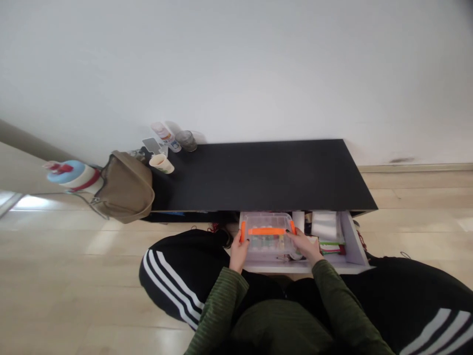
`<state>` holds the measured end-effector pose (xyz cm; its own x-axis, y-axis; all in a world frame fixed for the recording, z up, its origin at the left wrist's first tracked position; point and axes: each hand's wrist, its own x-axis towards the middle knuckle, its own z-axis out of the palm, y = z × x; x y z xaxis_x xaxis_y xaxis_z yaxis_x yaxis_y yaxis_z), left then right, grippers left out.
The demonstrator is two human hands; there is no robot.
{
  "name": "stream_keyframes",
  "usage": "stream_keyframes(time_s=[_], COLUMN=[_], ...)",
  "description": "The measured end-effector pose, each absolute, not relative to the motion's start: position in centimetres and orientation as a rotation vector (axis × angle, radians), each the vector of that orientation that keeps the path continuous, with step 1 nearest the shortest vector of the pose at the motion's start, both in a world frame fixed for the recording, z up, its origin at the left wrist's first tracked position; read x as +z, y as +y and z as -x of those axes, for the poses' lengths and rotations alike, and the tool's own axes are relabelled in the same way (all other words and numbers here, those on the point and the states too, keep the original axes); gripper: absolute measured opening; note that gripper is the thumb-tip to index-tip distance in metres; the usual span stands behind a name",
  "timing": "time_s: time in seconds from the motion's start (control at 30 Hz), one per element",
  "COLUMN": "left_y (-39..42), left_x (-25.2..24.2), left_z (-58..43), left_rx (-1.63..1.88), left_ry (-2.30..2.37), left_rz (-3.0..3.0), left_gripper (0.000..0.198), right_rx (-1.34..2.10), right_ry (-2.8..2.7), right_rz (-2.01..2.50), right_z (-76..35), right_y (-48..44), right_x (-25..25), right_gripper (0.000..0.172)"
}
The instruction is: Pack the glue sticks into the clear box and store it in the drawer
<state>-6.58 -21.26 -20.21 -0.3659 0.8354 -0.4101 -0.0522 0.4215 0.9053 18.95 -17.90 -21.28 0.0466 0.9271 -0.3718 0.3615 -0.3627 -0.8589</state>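
Observation:
A clear plastic box (264, 222) with an orange handle and orange side clips is held over the pulled-out white drawer (354, 246). My left hand (239, 250) grips its left side, with the thumb by the left clip. My right hand (303, 244) holds the right side near the other clip. Small items show blurrily through the box; I cannot tell whether they are inside or beneath it. To its right in the drawer lie white plastic-wrapped packs (325, 227) and a green and red packet (330, 248).
On the black cabinet top (266, 172) stand a paper cup (162, 164), a spray can (166, 137) and a glass (186, 141). A brown bag (127, 190) and a blue-topped bottle (76, 176) are at the left. My legs flank the drawer.

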Motion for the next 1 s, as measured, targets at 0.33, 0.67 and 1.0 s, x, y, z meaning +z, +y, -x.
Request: stream_keyframes(time_s=[0.33,0.67,1.0], left_y=[-22.7,-27.8,-24.3], left_x=[-17.9,-14.6,-14.8], left_z=[4.4,-0.5,-0.8], left_rx=[1.005,0.229,0.140], left_ry=[1.611,1.389,1.431], left_rz=[-1.175,-1.365,-1.559], left_gripper=[0.040,0.024,0.034], right_rx=[1.285,1.175,1.255], right_ry=[-1.362,-1.299,-1.204], right_rz=[1.908,1.782,1.582], right_z=[-19.5,-19.6,-18.9], right_y=[-16.5,-18.7,-21.0], right_x=[-22.0,-18.8,-15.7], right_gripper=[0.044,0.038,0.037])
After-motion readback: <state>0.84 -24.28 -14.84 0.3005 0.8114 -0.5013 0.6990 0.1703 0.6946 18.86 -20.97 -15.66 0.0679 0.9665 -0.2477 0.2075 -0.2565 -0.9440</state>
